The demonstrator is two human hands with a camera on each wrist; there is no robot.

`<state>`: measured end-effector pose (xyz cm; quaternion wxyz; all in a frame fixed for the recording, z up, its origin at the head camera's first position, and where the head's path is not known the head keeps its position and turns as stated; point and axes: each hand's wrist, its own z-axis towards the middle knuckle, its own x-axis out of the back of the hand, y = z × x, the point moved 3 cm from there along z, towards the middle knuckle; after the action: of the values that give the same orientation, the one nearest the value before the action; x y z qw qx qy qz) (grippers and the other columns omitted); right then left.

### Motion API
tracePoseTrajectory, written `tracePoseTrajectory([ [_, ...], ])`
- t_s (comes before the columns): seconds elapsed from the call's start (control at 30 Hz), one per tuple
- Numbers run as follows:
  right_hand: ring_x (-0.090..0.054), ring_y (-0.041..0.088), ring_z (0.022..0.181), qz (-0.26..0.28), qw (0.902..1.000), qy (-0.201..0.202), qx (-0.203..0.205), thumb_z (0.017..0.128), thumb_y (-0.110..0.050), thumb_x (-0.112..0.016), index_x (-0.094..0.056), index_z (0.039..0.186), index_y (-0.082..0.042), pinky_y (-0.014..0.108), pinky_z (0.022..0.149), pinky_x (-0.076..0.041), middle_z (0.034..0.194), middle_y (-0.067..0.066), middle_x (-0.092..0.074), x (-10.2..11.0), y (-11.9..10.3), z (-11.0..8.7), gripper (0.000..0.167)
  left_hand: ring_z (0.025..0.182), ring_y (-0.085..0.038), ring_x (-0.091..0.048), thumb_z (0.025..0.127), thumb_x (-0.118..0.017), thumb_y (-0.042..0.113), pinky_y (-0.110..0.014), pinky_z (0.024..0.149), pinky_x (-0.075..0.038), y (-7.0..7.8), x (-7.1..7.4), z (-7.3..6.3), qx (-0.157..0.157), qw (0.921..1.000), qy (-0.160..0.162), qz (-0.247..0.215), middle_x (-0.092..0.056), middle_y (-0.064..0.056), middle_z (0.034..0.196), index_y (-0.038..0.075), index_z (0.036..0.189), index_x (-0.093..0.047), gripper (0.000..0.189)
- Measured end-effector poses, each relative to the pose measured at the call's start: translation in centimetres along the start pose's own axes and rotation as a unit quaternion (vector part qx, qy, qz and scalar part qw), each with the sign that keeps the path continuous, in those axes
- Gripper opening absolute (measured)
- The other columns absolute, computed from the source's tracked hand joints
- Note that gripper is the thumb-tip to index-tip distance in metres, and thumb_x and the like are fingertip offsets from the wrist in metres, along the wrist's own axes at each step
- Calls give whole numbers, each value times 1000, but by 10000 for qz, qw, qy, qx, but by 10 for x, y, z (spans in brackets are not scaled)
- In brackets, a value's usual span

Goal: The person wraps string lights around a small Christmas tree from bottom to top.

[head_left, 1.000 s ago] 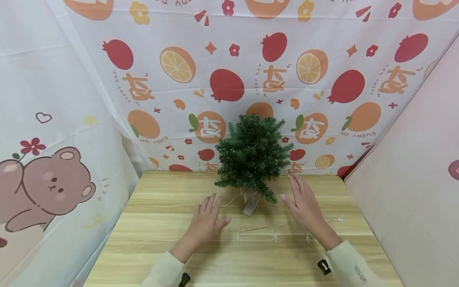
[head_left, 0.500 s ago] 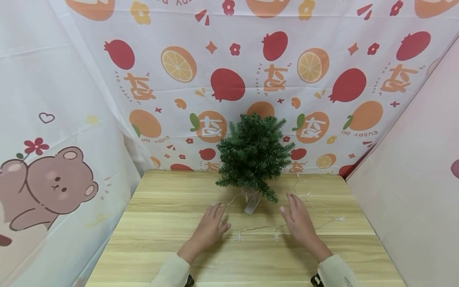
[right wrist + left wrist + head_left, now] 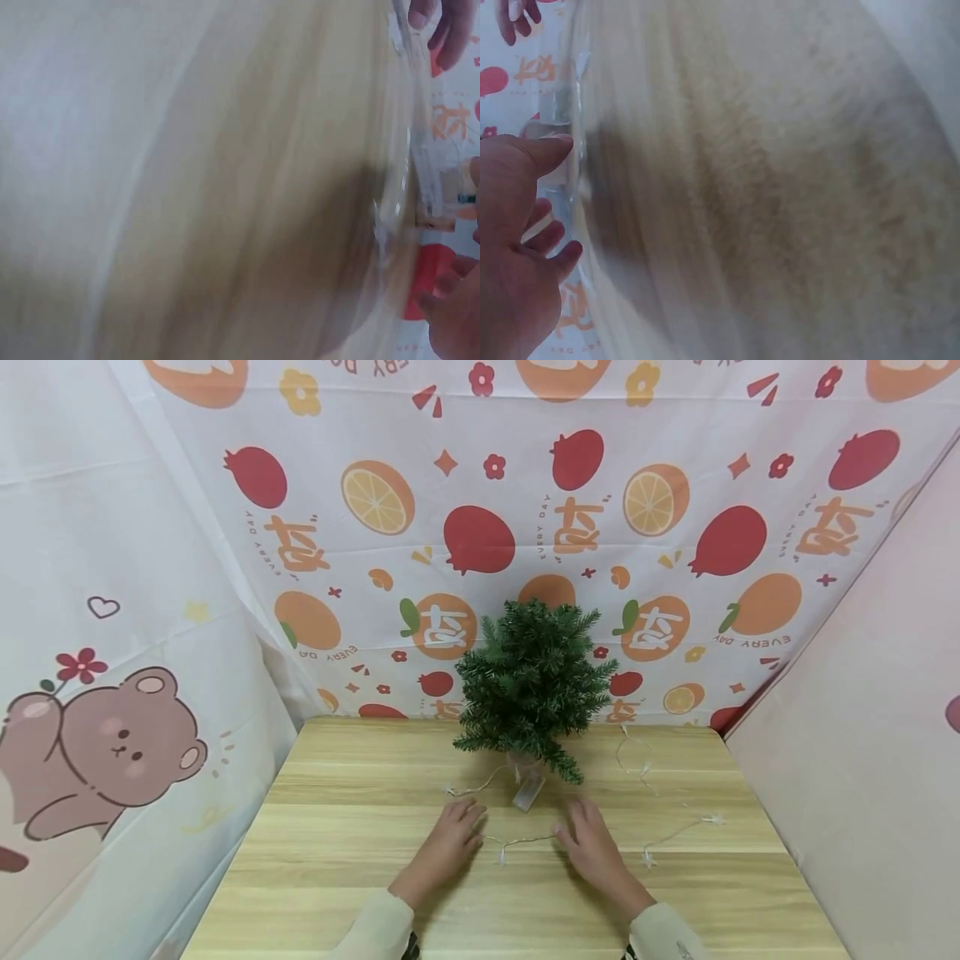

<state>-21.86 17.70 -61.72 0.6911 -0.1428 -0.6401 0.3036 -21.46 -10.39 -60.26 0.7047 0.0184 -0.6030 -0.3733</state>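
One left hand (image 3: 445,845) over the wood-grain surface (image 3: 322,877): fingers loosely bent, apart, nothing visibly gripped. Right hand (image 3: 592,845) at the star string lights (image 3: 528,840); pinching or not, cannot tell. Lights span the gap between both hands and trail beyond the right, perhaps spread to avoid tangling. Ahead of both, artificial Christmas tree (image 3: 536,677) upright; translucent box (image 3: 528,792) by its base (image 3: 521,761), probably because it feeds the lights.

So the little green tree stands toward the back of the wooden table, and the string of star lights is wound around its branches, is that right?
Not quite: the star lights aren't wound around the branches of the little green tree. The head view shows them strung out on the wooden table.
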Motion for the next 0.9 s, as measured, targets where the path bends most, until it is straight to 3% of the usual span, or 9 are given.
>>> tracePoseTrajectory([
  [0.17, -37, 43, 143, -159, 9994, -222, 216, 101, -36, -63, -41, 153, -4, 58, 114, -35, 156, 24, -38, -17, -3, -1, 65, 130, -42, -49, 92, -72, 10, -53, 109, -43, -3, -8, 0, -198, 9997, 111, 63, -52, -26, 141, -1, 138, -57, 50],
  [0.3, -47, 42, 135, -387, 9979, -217, 480, 99, -28, -67, -53, 144, -2, 55, 110, -41, 145, 22, -51, -23, -8, -3, 54, 123, -41, -56, 91, -73, 9, -53, 105, -46, -3, -12, 1, -277, 9990, 250, 243, -58, -24, 135, -2, 136, -58, 49],
  [0.47, -59, 29, 115, -840, 9918, 135, 959, 92, -19, -75, -70, 120, -4, 44, 99, -51, 119, 11, -64, -24, -16, -6, 32, 110, -33, -62, 91, -73, 10, -48, 99, -49, 0, -14, 2, -360, 9976, 320, 499, -67, -15, 120, -1, 130, -63, 42],
  [0.6, -58, 16, 96, -1081, 9851, 444, 1258, 87, -16, -80, -75, 96, -12, 36, 87, -52, 97, -2, -63, -24, -20, -7, 11, 104, -28, -63, 92, -72, 10, -42, 95, -52, 1, -15, 3, -336, 9980, 242, 473, -69, -12, 112, 0, 128, -64, 38],
  [0.73, -56, 11, 88, -1147, 9852, 386, 1213, 87, -15, -80, -71, 86, -18, 35, 82, -49, 86, -9, -60, -23, -22, -8, 9, 99, -24, -61, 92, -72, 7, -37, 89, -54, 2, -16, 3, -450, 9980, 270, 363, -70, -9, 105, 1, 120, -68, 29],
  [0.9, -59, 11, 87, -855, 9917, 317, 903, 90, -13, -75, -69, 89, -17, 35, 81, -53, 87, -9, -63, -12, -29, -10, 7, 89, -17, -59, 89, -73, 6, -32, 82, -53, 2, -17, 1, -720, 9956, 424, 420, -69, -3, 96, 6, 105, -73, 15],
])
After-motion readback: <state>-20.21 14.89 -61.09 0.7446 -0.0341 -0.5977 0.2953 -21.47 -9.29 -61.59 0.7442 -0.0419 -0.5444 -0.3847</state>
